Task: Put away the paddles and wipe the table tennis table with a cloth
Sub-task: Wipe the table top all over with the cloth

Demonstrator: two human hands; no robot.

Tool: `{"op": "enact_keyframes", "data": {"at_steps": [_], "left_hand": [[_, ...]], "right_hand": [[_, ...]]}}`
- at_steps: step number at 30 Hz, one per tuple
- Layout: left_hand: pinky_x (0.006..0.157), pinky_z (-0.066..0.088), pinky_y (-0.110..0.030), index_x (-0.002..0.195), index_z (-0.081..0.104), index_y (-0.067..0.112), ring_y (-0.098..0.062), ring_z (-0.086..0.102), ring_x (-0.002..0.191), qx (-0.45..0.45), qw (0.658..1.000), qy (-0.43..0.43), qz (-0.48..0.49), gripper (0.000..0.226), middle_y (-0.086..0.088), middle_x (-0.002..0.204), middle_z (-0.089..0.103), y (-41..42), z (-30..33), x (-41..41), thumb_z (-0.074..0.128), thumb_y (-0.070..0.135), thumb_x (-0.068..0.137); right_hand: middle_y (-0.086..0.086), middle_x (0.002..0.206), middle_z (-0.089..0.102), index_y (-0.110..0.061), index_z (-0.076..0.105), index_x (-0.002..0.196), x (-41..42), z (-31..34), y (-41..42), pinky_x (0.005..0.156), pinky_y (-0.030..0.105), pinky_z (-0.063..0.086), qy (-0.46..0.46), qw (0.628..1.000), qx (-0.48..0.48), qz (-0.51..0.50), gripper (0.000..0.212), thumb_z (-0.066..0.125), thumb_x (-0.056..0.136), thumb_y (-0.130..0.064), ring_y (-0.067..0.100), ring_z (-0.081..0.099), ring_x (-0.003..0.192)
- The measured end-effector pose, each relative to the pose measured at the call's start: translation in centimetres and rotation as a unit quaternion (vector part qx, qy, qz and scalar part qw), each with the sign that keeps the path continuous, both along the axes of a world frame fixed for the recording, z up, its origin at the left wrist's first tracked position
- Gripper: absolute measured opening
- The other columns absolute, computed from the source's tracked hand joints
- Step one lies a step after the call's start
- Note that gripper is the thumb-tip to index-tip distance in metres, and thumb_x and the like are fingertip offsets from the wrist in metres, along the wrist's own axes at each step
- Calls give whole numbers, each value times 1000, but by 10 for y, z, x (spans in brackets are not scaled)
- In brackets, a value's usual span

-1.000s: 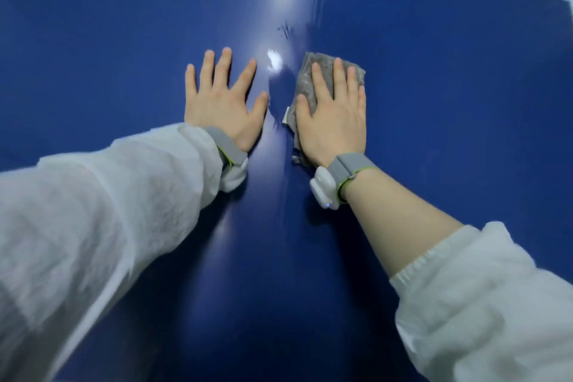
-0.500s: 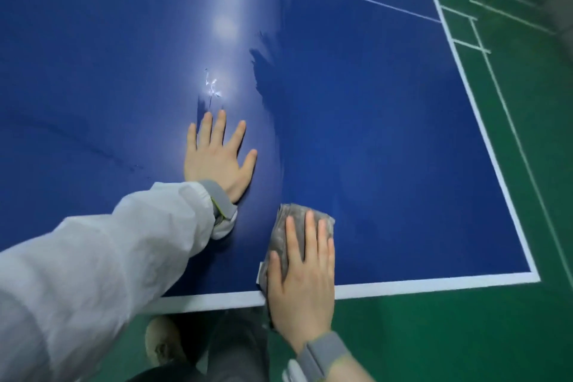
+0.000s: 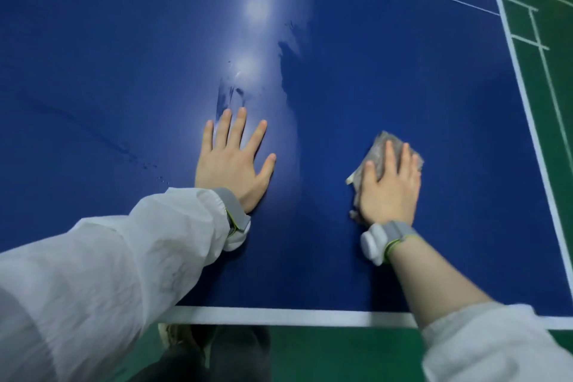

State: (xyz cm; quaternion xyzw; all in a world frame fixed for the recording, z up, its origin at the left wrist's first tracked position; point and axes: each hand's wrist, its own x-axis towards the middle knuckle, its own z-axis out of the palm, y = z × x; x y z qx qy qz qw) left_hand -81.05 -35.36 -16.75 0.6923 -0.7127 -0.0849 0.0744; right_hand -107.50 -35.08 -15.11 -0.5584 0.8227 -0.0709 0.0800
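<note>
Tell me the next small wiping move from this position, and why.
Probably slide the right hand and its cloth left toward the streaks and droplets ahead of the braced left hand; those marks show on the table.

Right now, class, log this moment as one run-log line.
step: wiping | right hand: presses grey cloth | left hand: flat on blue table

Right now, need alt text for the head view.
A person's right hand presses a grey cloth flat on a blue table tennis table. The left hand rests flat beside it, fingers spread; green floor lies to the right.
</note>
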Motion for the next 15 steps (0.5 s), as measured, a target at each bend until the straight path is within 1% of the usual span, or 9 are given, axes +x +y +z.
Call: {"op": "enact_keyframes", "data": {"at_steps": [3,8,12,15], "left_hand": [[122,2,-47,154,23,35,-24,4,152,-1,1000,-4,8,63,-2,165,13,-5,-2,-2,23,58,97],[122,5,-48,154,27,34,-24,5,152,-4,1000,-2,8,62,-2,164,15,-3,1,-3,27,57,96],[122,6,-48,153,28,34,-24,7,152,0,1000,-8,7,62,-3,164,16,-1,2,-2,27,57,96],[122,6,-47,153,28,34,-25,7,152,1,1000,-7,6,62,-3,164,16,0,1,-2,26,58,96]], "right_hand": [[3,166,7,-27,20,157,-25,0,-48,123,42,2,-6,1000,11,-17,59,32,102,-47,23,2,152],[0,166,5,-28,19,157,-53,5,-89,123,43,1,-9,1000,9,-12,60,29,102,-49,22,0,152],[1,166,5,-28,18,157,-60,5,-95,123,43,0,1,1000,5,-5,60,27,101,-49,21,-1,152],[2,166,3,-27,15,158,-52,5,-89,123,42,-1,9,1000,20,-2,61,25,102,-49,22,-3,152]]}}
